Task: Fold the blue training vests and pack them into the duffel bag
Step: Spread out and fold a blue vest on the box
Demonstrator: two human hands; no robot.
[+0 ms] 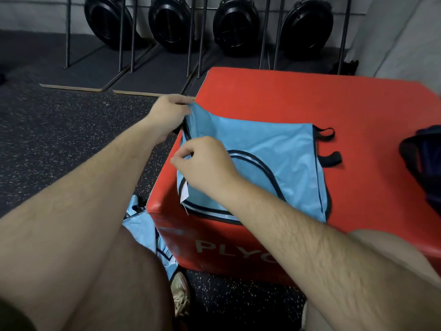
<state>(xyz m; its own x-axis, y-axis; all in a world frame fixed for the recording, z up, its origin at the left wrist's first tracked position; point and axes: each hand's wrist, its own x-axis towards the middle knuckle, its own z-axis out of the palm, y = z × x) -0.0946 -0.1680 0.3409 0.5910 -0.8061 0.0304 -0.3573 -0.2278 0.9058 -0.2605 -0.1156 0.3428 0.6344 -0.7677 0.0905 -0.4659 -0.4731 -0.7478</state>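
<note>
The blue vest lies spread on top of the red plyo box, at its near left corner, likely because the padded top gives a flat surface for folding. The left hand pinches the vest's far left edge and lifts it, while the right hand pinches the nearer left edge by the white tag; together they seem set to carry that side across for a fold. Black straps poke out on the vest's right. A dark bag, probably the duffel, is cut off at the right edge. More blue fabric lies on the floor beside the box, partly hidden behind the left arm.
</note>
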